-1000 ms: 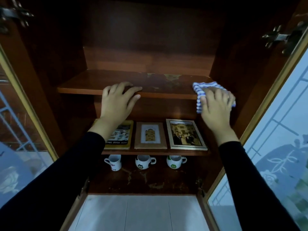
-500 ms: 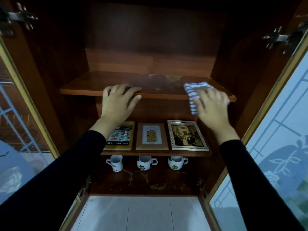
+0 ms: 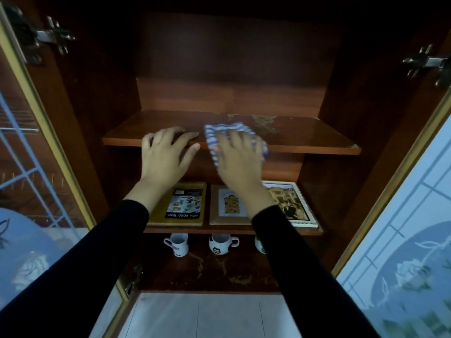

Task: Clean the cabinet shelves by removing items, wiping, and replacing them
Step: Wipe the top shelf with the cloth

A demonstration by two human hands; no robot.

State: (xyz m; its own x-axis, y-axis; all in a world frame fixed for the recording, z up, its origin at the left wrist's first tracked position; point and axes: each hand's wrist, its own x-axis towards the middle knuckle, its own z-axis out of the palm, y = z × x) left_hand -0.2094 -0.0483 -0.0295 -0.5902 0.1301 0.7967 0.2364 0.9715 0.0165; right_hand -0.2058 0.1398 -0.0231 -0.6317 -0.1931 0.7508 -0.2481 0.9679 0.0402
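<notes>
The upper wooden shelf (image 3: pixel 305 140) of the open cabinet carries nothing but a blue-and-white striped cloth (image 3: pixel 214 132) near its front middle. My right hand (image 3: pixel 238 159) lies flat on the cloth with fingers spread, pressing it onto the shelf's front edge. My left hand (image 3: pixel 166 154) rests open on the shelf edge just left of the cloth, fingers straight. Worn patches mark the shelf at the back right.
The middle shelf (image 3: pixel 307 231) holds a yellow food tray box (image 3: pixel 180 206), a brown picture frame (image 3: pixel 228 208) and a white-framed photo (image 3: pixel 292 203). Three mugs (image 3: pixel 223 243) stand on the bottom shelf. Glass doors (image 3: pixel 402 215) stand open at both sides.
My right hand has slid the cloth leftward along the upper shelf, from its right end to the middle beside my left hand. The left hand has stayed on the shelf edge.
</notes>
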